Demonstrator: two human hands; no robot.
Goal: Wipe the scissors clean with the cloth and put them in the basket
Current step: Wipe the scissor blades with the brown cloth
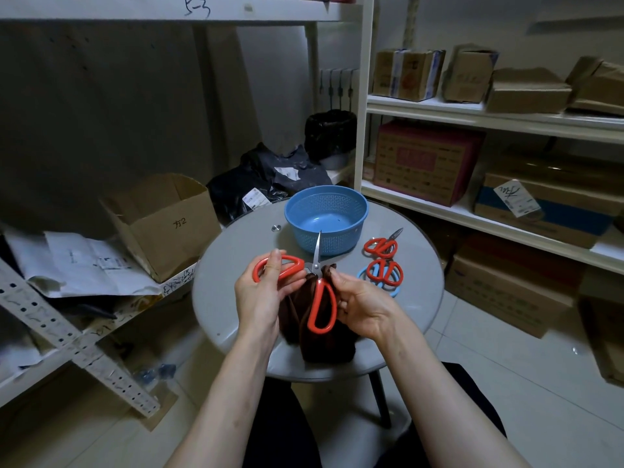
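Wiping step: left hand (266, 295) pinches a handle of the spread scissors (316, 266), right hand (364, 307) pinches cloth (324, 347) beside the pivot; next likely closing them and reaching for the basket (326, 201).

The room is dim and grey. Soft light from above makes the round worktop (223, 298) the brightest spot. Under the left shelf (135, 8) it is very dark. The blade of the scissors (317, 253) shines a little. Lines bend near the edges, and the corners look fuzzy.
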